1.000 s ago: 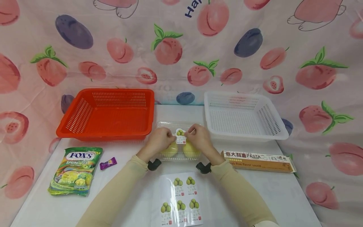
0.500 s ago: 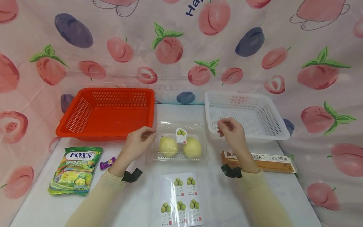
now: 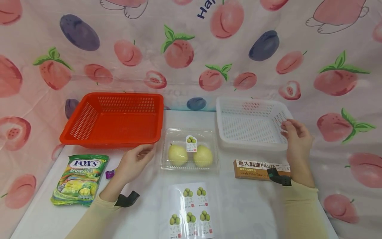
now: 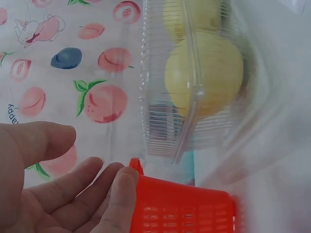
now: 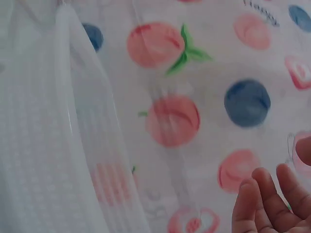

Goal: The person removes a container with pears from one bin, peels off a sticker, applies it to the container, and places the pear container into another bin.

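Observation:
In the head view a clear plastic clamshell box (image 3: 174,134) stands mid-table with two yellow-green pears (image 3: 203,156) inside. A white label with a pear picture (image 3: 191,144) is on its lid. My left hand (image 3: 133,164) is just left of the box, fingers loosely bent and holding nothing; the left wrist view has the fingers (image 4: 121,194) overlapping the red basket's edge. Over the right front corner of the white basket (image 3: 253,143) is my right hand (image 3: 298,142), also holding nothing. In front of the box lies a sheet of pear stickers (image 3: 191,202).
A red plastic basket (image 3: 111,144) stands at the back left. A green FOX'S candy bag (image 3: 80,179) lies at the left, beside a purple-wrapped sweet (image 3: 110,173) partly hidden by my left arm. My right forearm covers part of the pasta box (image 3: 253,170). A fruit-print cloth (image 3: 232,49) hangs behind.
Both hands have let go of the label and left the clamshell box. The left hand went left and slightly toward me; the right hand swung far right past the white basket's middle.

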Motion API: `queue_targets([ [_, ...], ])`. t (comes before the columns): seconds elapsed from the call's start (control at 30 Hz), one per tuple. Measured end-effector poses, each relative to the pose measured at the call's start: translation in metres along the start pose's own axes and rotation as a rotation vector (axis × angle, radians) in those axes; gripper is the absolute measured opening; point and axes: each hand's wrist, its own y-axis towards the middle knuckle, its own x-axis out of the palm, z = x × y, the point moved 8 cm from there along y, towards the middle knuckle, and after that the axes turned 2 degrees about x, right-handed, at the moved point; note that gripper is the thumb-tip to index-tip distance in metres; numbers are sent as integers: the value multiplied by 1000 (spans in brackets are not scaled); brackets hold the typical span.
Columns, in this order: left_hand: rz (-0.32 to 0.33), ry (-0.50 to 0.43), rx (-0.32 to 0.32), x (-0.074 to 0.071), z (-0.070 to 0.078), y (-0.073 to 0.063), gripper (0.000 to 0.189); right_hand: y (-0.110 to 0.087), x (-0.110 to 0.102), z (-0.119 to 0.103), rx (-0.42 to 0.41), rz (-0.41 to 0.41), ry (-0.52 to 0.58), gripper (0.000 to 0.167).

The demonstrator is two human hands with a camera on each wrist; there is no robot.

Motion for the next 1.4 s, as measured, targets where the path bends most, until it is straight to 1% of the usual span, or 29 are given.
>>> queue_targets([
  [0.17,-34,-17,-21,4,-8,-7,38,15,-35,6,73,123,16,28],
  [0.23,-64,-27,-36,8,-12,-9,40,19,-47,9,111,161,-8,33],
  [0.3,-98,-39,-58,13,-17,-11,44,22,-57,14,153,189,-58,40],
  [0.37,-134,-52,-79,20,-21,-12,50,24,-66,19,195,192,-134,46],
  [0.43,-164,-63,-96,25,-25,-13,57,26,-73,26,215,196,-192,49],
  [0.57,-209,-89,-109,37,-31,-11,73,32,-86,40,231,216,-251,50],
  [0.63,-220,-120,-110,42,-32,-11,78,36,-92,47,235,230,-294,52],
  [0.67,-224,-141,-110,44,-33,-11,79,37,-95,51,244,234,-298,53],
  [0.77,-225,-201,-116,50,-34,-10,80,38,-101,62,276,238,-343,57],
  [0.93,-224,-321,-111,58,-35,-8,80,36,-106,79,380,198,-356,69],
  [1.1,-246,-436,-126,67,-36,-3,80,36,-106,94,473,122,-285,79],
  [1.23,-258,-515,-152,73,-35,1,78,39,-100,108,511,61,-112,80],
  [1.33,-263,-573,-149,78,-33,4,74,40,-95,118,543,53,13,81],
  [1.4,-266,-608,-143,81,-33,7,71,40,-93,121,557,45,58,80],
])
